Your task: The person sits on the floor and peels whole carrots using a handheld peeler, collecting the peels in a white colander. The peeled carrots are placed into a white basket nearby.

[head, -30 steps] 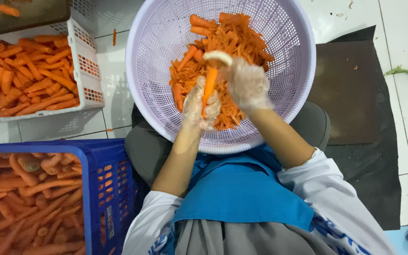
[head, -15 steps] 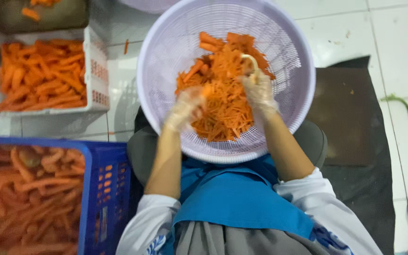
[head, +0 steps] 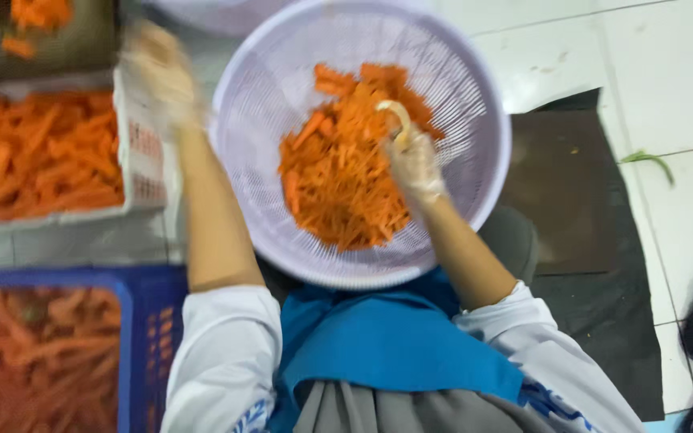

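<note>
Over the colander (head: 475,104) I see my right hand (head: 412,164) pinching a pale peeler (head: 395,116) above the carrot heap (head: 346,160). My left hand (head: 158,76), blurred, hovers by the white crate (head: 139,152); I cannot tell its grip.

The round lilac plastic colander (head: 475,88) heaped with carrot peelings fills the frame's centre. At left, the white plastic crate (head: 142,152) and blue plastic crate (head: 150,337) crowd close together. Open room lies at right: bare white tiled floor (head: 667,64) beyond the dark mat (head: 571,192).
</note>
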